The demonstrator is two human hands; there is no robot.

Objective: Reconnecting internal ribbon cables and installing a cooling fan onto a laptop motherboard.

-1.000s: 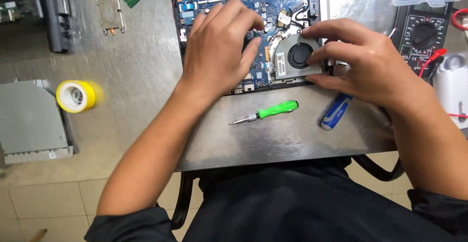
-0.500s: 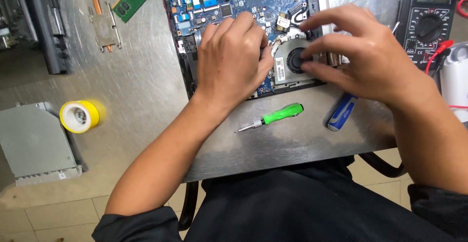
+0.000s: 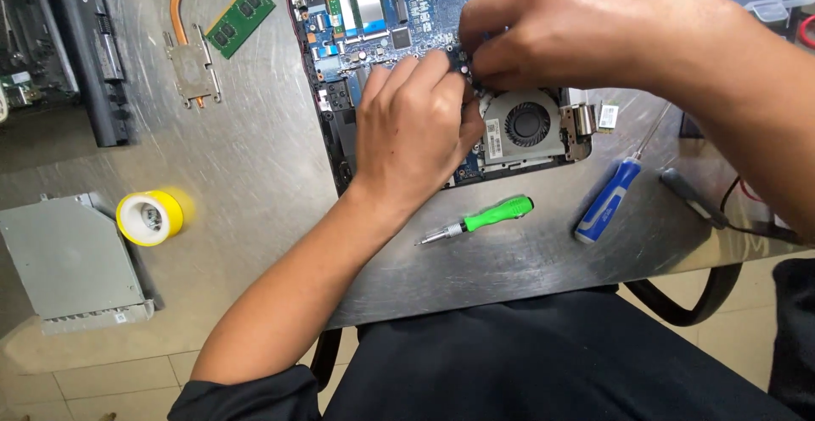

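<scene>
The left hand [image 3: 414, 124] is laid flat on the open laptop board [image 3: 373, 14], fingers pressed together and down on the blue part just left of the fan [image 3: 526, 124]; nothing is held in it. The right hand [image 3: 586, 30] has been lifted off the fan since half a sec ago and is now bunched above it, near the top edge of the fan; its fingertips are pinched on sth tiny at the board, but what is pinched cannot be told, it is too small and hidden. So the work looks moved from the fan body to a small bit or plug just above it, w/ the left hand used to keep the board still.

The green screwdriver [image 3: 488, 217] is left lying on the metal surface [image 3: 255, 175] just below the laptop, untouched; the blue screwdriver [image 3: 607, 200] lies to its right, also untouched. A yellow tape roll [image 3: 149, 217], a grey drive box [image 3: 68, 260], a green memory stick [image 3: 240, 19] and a copper heat pipe [image 3: 191, 56] are seen well apart on the left side.
</scene>
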